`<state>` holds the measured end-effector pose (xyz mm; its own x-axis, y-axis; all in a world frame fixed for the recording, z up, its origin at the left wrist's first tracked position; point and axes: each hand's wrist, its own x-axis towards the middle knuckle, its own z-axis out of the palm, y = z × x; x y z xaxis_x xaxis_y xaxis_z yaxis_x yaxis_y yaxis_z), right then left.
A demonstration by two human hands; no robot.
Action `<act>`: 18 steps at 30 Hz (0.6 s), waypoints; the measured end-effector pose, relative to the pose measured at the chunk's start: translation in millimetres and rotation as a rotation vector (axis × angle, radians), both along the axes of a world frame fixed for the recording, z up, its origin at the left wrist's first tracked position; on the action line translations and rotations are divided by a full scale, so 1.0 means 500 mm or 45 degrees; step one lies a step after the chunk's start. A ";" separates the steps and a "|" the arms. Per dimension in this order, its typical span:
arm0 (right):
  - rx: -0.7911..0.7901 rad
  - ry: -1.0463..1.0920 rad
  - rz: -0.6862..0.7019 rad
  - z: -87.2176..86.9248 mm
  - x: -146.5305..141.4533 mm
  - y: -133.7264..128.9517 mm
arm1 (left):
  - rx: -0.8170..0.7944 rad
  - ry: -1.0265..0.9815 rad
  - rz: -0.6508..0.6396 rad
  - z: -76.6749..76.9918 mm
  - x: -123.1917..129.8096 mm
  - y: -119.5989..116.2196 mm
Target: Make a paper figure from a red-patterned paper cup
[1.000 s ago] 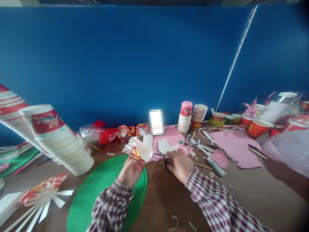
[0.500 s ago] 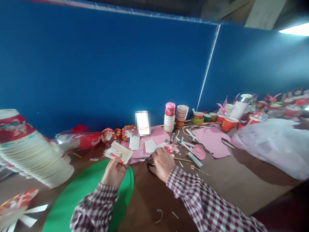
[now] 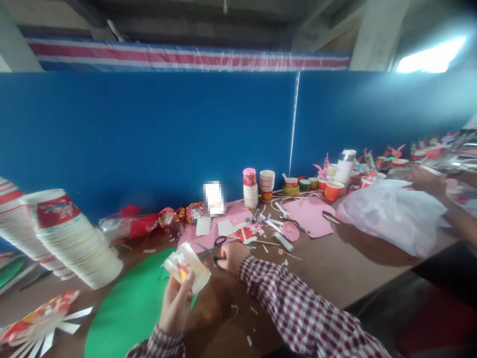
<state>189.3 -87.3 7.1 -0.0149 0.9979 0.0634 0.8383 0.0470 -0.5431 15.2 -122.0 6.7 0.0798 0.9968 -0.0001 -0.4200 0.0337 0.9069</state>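
My left hand (image 3: 178, 301) grips a curled cream paper piece (image 3: 199, 273) with red and yellow print, thumb across its front. Under that hand lies a green round sheet (image 3: 126, 303). My right hand (image 3: 231, 257), just to the right, has its fingers curled at the lower loop of black-handled scissors (image 3: 219, 241). The scissors' blades are spread apart and point left, close to the paper piece but not visibly touching it. Beyond the scissors, white paper squares (image 3: 203, 226) and a red printed scrap (image 3: 246, 234) rest on a pink sheet (image 3: 233, 214).
Tall stacks of paper cups (image 3: 80, 243) lean at left, above a cup cut into strips (image 3: 40, 323). Shorter cup stacks (image 3: 267, 185) stand at the back. Pens, a glue tube (image 3: 283, 242) and a plastic bag (image 3: 391, 214) lie rightward. Another person's arm (image 3: 454, 214) reaches in at far right.
My view has tilted up and shifted right. The paper piece in my left hand has turned and its face shows more. The scissors' loops now show spread, with my right hand lower on them.
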 end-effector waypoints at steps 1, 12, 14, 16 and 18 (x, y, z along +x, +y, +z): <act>-0.007 0.029 0.016 0.000 0.003 -0.004 | -0.015 0.031 0.019 -0.003 -0.005 -0.014; 0.151 0.062 0.108 -0.009 -0.005 -0.058 | -0.045 0.107 0.074 -0.004 0.000 -0.057; 0.161 0.074 0.127 -0.010 -0.007 -0.059 | -0.012 0.126 0.093 -0.009 0.002 -0.054; 0.177 0.101 0.146 -0.010 -0.005 -0.060 | -0.013 0.115 0.106 -0.014 0.002 -0.052; 0.212 0.135 0.160 -0.010 -0.001 -0.061 | -0.018 0.092 0.107 -0.018 0.001 -0.051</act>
<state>189.0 -117.8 1.9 -0.1231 0.9642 0.2347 0.7590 0.2439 -0.6037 15.7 -147.3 -2.2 -0.0047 0.9999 -0.0166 -0.3553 0.0139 0.9346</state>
